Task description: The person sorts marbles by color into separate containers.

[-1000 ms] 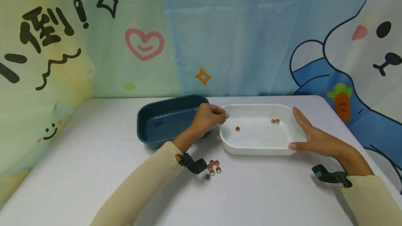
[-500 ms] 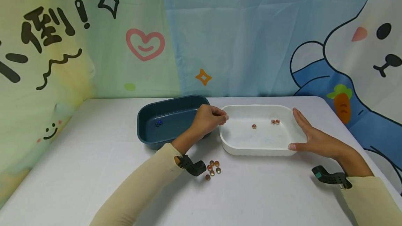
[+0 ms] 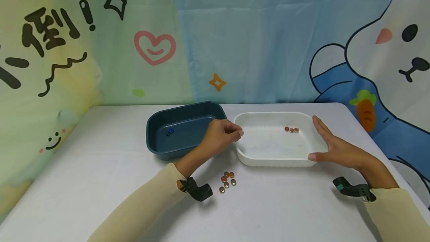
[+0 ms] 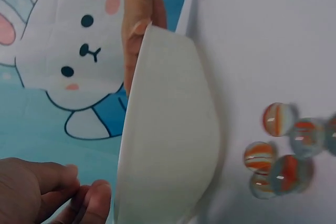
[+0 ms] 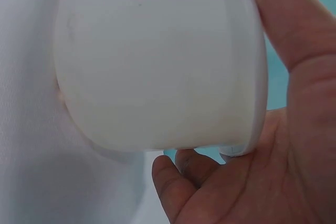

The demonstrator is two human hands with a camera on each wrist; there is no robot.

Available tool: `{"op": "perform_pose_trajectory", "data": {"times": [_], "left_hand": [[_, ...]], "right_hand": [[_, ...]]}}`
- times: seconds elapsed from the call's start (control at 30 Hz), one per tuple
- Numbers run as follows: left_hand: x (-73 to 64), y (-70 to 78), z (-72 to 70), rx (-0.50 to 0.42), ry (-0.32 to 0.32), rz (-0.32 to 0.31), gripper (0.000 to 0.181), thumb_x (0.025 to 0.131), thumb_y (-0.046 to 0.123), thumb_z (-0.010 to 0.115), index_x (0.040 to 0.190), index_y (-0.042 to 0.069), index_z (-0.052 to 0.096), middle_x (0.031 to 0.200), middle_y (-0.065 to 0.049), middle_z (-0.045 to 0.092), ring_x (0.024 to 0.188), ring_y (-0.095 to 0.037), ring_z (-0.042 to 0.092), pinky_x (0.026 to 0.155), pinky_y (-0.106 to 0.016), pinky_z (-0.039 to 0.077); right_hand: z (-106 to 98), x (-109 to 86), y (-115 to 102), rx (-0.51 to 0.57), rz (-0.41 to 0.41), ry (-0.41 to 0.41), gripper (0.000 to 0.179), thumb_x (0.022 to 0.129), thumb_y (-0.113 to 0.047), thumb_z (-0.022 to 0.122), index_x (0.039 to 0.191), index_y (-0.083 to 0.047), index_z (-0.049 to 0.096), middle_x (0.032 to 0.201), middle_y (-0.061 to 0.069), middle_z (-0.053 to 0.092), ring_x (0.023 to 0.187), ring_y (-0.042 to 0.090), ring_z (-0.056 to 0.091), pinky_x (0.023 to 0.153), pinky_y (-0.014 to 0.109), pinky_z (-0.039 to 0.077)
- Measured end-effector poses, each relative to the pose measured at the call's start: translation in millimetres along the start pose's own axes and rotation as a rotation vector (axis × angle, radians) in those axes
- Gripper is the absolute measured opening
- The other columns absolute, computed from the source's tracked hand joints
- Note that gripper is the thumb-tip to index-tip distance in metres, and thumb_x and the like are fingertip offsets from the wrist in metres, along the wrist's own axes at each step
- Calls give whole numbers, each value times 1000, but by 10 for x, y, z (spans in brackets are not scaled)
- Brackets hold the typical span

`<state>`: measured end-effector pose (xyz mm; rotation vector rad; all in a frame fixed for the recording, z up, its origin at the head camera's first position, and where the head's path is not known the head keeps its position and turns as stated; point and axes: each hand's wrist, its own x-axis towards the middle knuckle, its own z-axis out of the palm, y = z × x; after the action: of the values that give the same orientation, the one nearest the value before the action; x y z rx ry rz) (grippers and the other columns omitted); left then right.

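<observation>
Hovering at the left end of the white tray (image 3: 265, 148), the left hand (image 3: 221, 135) reaches in from the near side, its forearm slanting up across the table (image 3: 285, 204). Its fingers and thumb are bent inward, tips gathered close together, and nothing shows between them; in the left wrist view they sit just beside the rim. The right hand (image 3: 337, 152) is spread against the tray's right end, thumb stretched along the near corner and fingers reaching up the far side, steadying it without curling round it.

Inside the white tray, three orange-tinted marbles (image 3: 291, 130) lie in a short row, right of the middle. Six loose marbles (image 3: 224, 179) cluster on the table below the gap between the trays, and two blue marbles (image 3: 171, 130) lie in the dark blue tray (image 3: 188, 132).

Compared with a second ago, the leftmost marble of the row has rolled rightward across the tray floor; it lay well apart from the other two and now sits just beside them. The left hand has dropped slightly, and its black wrist device (image 3: 199, 191) has drawn back from the loose cluster. The right hand and both trays keep their places.
</observation>
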<state>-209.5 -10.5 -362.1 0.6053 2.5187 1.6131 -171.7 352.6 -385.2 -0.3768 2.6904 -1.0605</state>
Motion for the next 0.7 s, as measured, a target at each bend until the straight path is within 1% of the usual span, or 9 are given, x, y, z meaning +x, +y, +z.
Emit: {"op": "perform_pose_trajectory", "data": {"times": [0.17,0.33,0.5,0.6,0.7], "left_hand": [[-135,1,-66,36,-2,32,12,91,12,69,97,5,76,89,1,67,75,-10,61,61,-24,50],[-256,13,-118,41,-24,79,11,91,11,69,97,4,76,89,1,68,76,-10,62,62,-25,51],[-371,-21,-111,54,-44,111,9,90,10,70,95,6,76,87,3,67,74,-8,61,63,-24,52],[-436,-58,-97,55,-48,123,9,89,7,70,96,5,76,87,2,67,74,-7,62,64,-24,53],[-498,-112,-87,49,-50,115,10,88,4,70,95,3,76,87,1,67,74,-7,63,66,-24,53]], "right_hand": [[4,5,0,-4,0,1,120,81,-30,78,152,-27,-19,157,6,-26,141,48,-14,88,79,18],[-1,7,10,-4,5,7,120,81,-31,78,152,-29,-20,157,5,-26,141,47,-15,88,80,16],[2,17,2,-18,12,11,120,80,-32,78,152,-28,-19,157,5,-26,141,47,-14,87,80,17],[2,18,-11,-17,6,11,120,80,-32,77,153,-26,-19,157,5,-26,141,47,-14,88,79,18],[5,12,-15,-12,1,11,121,80,-32,78,153,-25,-18,157,5,-26,142,46,-14,89,79,18]]}}
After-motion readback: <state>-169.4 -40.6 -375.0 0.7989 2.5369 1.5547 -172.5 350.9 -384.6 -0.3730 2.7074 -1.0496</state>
